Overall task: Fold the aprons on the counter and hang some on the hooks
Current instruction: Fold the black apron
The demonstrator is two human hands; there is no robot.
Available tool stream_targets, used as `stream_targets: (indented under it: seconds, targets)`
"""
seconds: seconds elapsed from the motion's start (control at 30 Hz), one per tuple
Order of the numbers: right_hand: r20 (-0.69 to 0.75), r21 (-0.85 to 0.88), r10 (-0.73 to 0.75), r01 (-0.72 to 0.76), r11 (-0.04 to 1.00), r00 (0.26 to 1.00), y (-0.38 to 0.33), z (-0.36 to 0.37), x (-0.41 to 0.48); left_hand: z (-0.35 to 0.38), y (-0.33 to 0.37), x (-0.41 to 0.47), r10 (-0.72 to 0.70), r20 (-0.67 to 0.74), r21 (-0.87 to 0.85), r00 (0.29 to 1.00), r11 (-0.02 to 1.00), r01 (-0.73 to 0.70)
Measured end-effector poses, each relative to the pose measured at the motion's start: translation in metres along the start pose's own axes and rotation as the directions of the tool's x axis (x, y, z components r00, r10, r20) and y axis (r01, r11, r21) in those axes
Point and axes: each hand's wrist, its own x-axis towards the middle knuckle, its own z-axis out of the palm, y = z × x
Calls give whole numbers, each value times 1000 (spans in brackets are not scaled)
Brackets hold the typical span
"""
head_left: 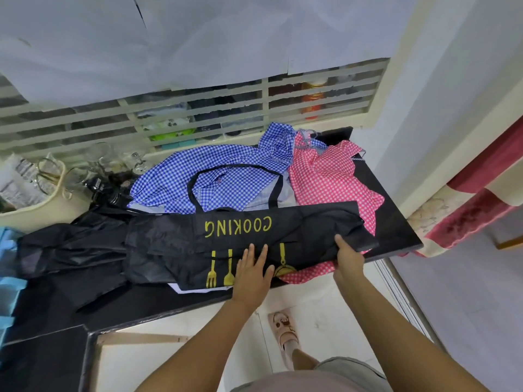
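Observation:
A black apron (175, 241) with yellow "COOKING" lettering and cutlery prints lies partly folded across the dark counter (147, 306). My left hand (253, 274) presses flat on it with straight fingers, near the printed fork and spoon. At the apron's right end my right hand (348, 257) grips the fabric edge, thumb on top and fingers tucked under. Behind it lie a crumpled blue gingham apron (226, 168) and a pink gingham apron (328, 176). No hooks are in view.
A cream basket (53, 206) with glassware and a packet stands at the back left. A slatted window grille (198, 114) runs behind the counter. Blue items (8, 278) sit at the left edge. The counter's right end (402, 222) meets a wall and curtain.

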Motion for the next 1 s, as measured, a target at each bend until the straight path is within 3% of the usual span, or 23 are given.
stream_targets:
  seconds: [0.13,0.23,0.3,0.4,0.5,0.57,0.7,0.77,0.83,0.9,0.97,1.0]
  targets:
    - [33,-38,-250,252,967,968,-43,14,-13,-6,24,10,47,71,-169,996,985,-34]
    - [150,-66,-368,381,922,918,-68,23,-38,-18,39,18,69,99,-393,993,919,-25]
    - [269,-110,-377,417,902,887,-73,34,-54,-29,44,23,48,176,-570,983,819,62]
    - [419,-258,-392,522,813,819,-69,55,-86,-47,35,33,5,352,-755,936,592,281]
    - [592,-332,-411,675,659,693,-53,85,-118,-64,20,32,99,445,-826,890,428,366]
    - [708,-338,-343,723,603,617,-40,107,-133,-79,11,26,115,413,-877,904,317,361]
    - [836,-397,-148,768,502,529,-8,145,-148,-107,-26,10,-30,389,-917,921,81,391]
    - [869,-453,-19,809,374,495,9,157,-152,-113,-64,-2,-222,355,-933,908,-20,359]
    - [882,-471,127,851,232,454,32,163,-155,-119,-102,-14,-330,366,-922,870,-256,290]
    - [891,-415,233,907,72,389,59,166,-155,-121,-138,-26,-378,375,-890,846,-401,215]
    - [886,-321,342,946,-38,314,81,162,-150,-125,-157,-36,-400,372,-896,837,-389,212]
    - [875,-293,393,956,-34,282,88,159,-146,-127,-161,-39,-428,385,-908,818,-337,250]
